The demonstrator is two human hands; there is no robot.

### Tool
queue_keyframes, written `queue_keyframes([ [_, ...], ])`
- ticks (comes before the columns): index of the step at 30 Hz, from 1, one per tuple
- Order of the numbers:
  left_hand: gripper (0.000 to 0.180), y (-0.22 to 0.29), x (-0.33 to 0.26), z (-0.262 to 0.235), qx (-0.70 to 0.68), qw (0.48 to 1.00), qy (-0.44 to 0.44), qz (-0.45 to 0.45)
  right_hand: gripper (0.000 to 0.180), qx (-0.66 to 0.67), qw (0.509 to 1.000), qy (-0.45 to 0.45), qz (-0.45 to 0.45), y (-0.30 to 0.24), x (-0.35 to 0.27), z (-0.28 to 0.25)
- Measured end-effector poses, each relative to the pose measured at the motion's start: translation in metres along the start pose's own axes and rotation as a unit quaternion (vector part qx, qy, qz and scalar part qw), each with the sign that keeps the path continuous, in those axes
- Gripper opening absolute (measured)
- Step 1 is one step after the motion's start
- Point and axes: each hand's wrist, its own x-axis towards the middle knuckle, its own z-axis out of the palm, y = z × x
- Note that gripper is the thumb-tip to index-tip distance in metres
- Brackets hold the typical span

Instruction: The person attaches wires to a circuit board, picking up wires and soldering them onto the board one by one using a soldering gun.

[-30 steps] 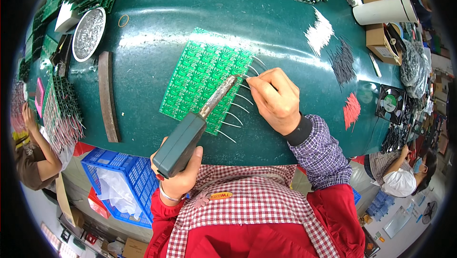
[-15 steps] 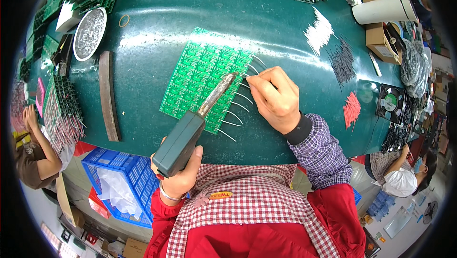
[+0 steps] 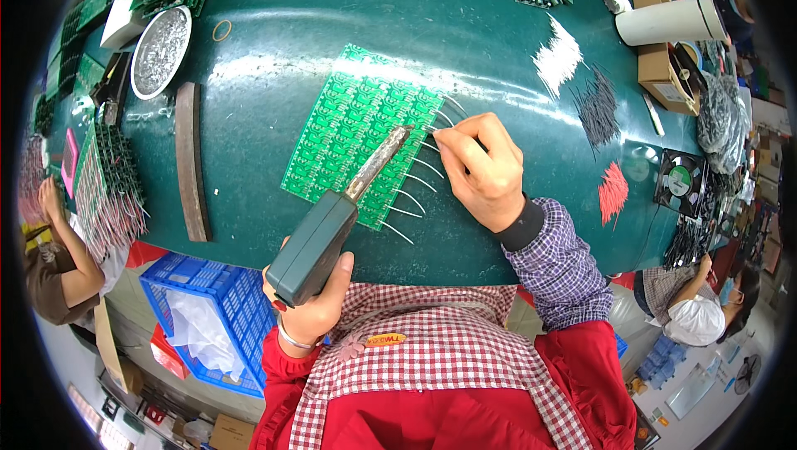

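1. We find an electronics assembly workshop: a green circuit board panel [image 3: 359, 141] lies on the counter [image 3: 274, 51].
2. We note a soldering iron [image 3: 332, 226], wire bundles [image 3: 558, 56] and stacked boards [image 3: 108, 184].

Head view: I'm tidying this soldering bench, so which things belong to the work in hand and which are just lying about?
In use:
left hand gripping the soldering iron
green circuit board panel
right hand at the white wire leads

Lying about:
round metal dish
white wire bundle
red wire bundle
cardboard tube
small fan
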Motion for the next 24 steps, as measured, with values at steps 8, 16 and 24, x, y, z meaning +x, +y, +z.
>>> queue_keyframes([
  [8,0.027,0.0,-0.006,-0.002,-0.019,1.0,0.004,-0.019,0.024,-0.024,0.999,0.013,-0.042,-0.005,0.0,-0.005],
  [16,0.026,-0.003,-0.009,-0.004,-0.035,0.999,0.003,-0.019,0.025,0.012,0.999,-0.014,-0.026,-0.006,-0.007,-0.002],
  [24,0.025,0.0,-0.008,-0.004,-0.024,0.999,-0.007,-0.025,0.025,0.015,0.999,-0.018,-0.028,-0.006,-0.007,-0.002],
])
